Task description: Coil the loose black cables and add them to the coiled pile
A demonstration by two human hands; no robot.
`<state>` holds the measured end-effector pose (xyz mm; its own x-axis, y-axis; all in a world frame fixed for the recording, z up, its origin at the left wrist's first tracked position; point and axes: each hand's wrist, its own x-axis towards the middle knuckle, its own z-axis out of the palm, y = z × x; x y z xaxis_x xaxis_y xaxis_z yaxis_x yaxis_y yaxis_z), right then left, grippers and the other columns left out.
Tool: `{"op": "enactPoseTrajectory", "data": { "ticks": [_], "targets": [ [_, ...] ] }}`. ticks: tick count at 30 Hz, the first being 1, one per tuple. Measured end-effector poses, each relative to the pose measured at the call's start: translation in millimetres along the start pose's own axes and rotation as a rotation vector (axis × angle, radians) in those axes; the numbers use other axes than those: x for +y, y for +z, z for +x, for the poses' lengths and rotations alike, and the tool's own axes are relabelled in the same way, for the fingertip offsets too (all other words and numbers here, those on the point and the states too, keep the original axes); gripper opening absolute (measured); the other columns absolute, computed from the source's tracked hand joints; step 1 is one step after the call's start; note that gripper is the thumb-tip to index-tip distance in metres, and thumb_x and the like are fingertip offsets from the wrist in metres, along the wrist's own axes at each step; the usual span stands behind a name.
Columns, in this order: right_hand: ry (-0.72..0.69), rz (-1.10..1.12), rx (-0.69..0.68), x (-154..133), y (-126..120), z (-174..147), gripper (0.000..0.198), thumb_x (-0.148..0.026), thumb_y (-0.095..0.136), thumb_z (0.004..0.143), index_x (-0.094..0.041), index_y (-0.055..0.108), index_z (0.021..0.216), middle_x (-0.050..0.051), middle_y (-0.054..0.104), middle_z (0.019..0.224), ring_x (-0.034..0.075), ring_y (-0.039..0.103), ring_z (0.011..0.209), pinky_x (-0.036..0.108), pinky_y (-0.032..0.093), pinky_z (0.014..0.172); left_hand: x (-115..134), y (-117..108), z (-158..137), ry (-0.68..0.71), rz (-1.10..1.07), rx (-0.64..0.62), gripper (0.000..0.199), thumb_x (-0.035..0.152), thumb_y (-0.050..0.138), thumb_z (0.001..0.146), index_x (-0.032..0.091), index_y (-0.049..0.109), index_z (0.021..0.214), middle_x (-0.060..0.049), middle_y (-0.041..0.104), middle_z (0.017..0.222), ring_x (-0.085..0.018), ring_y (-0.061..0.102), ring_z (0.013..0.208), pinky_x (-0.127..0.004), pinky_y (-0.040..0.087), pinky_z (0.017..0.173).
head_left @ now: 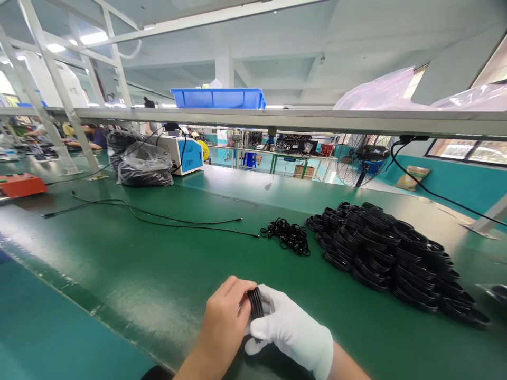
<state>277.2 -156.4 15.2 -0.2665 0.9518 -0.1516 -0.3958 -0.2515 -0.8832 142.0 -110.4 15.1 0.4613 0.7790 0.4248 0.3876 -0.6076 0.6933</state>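
Note:
A small coil of black cable is held between my two hands above the green table's near edge. My bare left hand grips the coil's left side, fingers bent and thumb near its turns. On the coil's other side, my right hand, in a white glove, has thumb and fingers closed round it. Parts of the coil are hidden by the hands. Beyond them lies a small heap of black rings or ties. To its right rises a large pile of coiled black cables.
Loose straight cables stretch across the left of the green table. Behind them are a plastic-bagged black bundle and a blue-and-white machine. Overhead, a shelf carries a blue tray. An orange box stands far left.

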Motion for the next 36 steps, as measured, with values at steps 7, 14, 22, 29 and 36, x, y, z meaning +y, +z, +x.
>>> {"op": "enactPoseTrajectory", "data": {
  "ticks": [7,14,22,29,36],
  "targets": [
    [-0.02,0.059,-0.085,6.6,-0.9,2.1,0.047,-0.014,0.074,0.059,-0.012,0.057,0.103,0.006,0.059,0.089,0.018,0.06,0.08,0.031,0.051,0.065,-8.5,5.5,2.2,-0.075,-0.118,0.111,0.026,0.005,0.046,0.07,0.022,0.066,0.072,0.003,0.06,0.067,-0.012,0.057,0.061,-0.021,0.044,0.057],
    [-0.009,0.168,-0.135,4.0,-6.3,0.1,0.052,-0.038,0.073,0.066,-0.015,0.054,0.108,0.008,0.057,0.099,0.018,0.06,0.085,0.031,0.05,0.068,-12.9,3.9,15.2,-0.031,-0.069,0.088,0.026,0.004,0.045,0.07,0.021,0.064,0.071,0.004,0.057,0.065,-0.011,0.052,0.058,-0.02,0.041,0.054],
    [-0.046,0.002,0.094,2.1,0.9,3.6,0.053,-0.026,0.079,0.056,-0.015,0.055,0.102,0.003,0.058,0.085,0.016,0.058,0.073,0.033,0.05,0.064,-12.1,3.5,15.1,-0.01,-0.028,0.059,0.026,0.004,0.045,0.071,0.021,0.063,0.071,0.004,0.056,0.065,-0.01,0.052,0.058,-0.02,0.04,0.055],
    [0.034,0.171,0.034,2.1,-3.7,3.6,0.059,-0.061,0.056,0.073,-0.009,0.055,0.101,0.011,0.057,0.092,0.018,0.061,0.075,0.031,0.051,0.059,-9.8,4.4,16.7,0.005,0.02,0.051,0.027,0.003,0.043,0.07,0.021,0.062,0.071,0.004,0.055,0.066,-0.011,0.052,0.058,-0.02,0.04,0.054],
    [0.002,0.03,0.086,-3.5,0.2,0.5,0.055,-0.032,0.078,0.055,-0.014,0.053,0.1,0.006,0.053,0.094,0.017,0.057,0.08,0.032,0.051,0.063,-7.1,1.1,21.1,0.001,0.071,0.021,0.028,0.004,0.041,0.071,0.022,0.062,0.075,0.002,0.057,0.072,-0.012,0.055,0.061,-0.022,0.044,0.057]
  ]
}}
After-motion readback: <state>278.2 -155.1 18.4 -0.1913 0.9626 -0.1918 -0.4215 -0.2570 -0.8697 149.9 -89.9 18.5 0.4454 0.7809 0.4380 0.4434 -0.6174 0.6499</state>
